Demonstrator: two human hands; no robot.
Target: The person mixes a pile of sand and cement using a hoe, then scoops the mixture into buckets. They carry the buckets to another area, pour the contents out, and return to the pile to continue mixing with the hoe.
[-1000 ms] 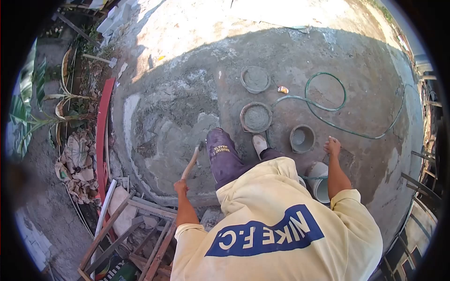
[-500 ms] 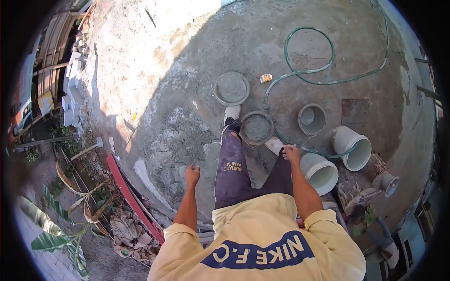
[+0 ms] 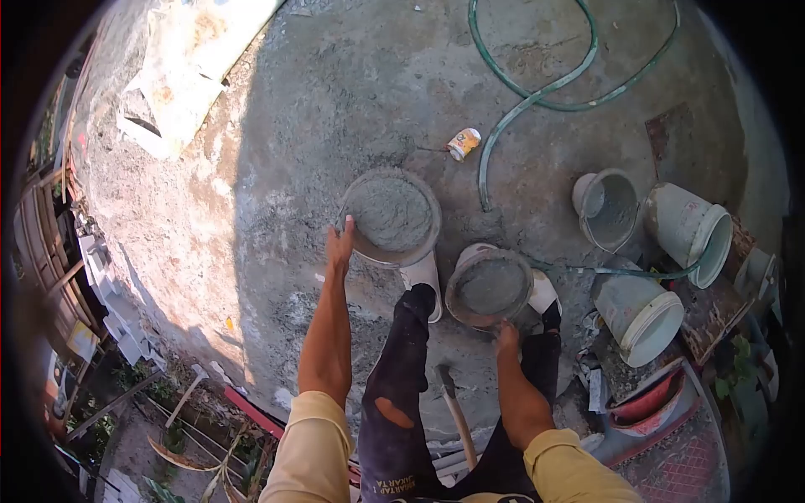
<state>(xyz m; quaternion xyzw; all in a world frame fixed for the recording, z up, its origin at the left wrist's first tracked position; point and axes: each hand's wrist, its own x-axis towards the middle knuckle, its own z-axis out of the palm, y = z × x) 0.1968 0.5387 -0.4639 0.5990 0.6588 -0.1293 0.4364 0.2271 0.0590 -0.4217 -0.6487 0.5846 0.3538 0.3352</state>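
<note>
Mix (image 3: 387, 210), thick and grey, sits in the far bucket (image 3: 394, 258) and in the near bucket (image 3: 476, 319), which stands on the ground (image 3: 302, 101) at about four o'clock from it. The left hand (image 3: 339, 243) pinches the far bucket's rim at about eight o'clock, while the right hand (image 3: 507, 336) touches the near bucket's rim at about five o'clock, too hidden to tell whether it is closed. At two o'clock from the near bucket sits a third bucket (image 3: 616, 216), its inside smeared grey.
</note>
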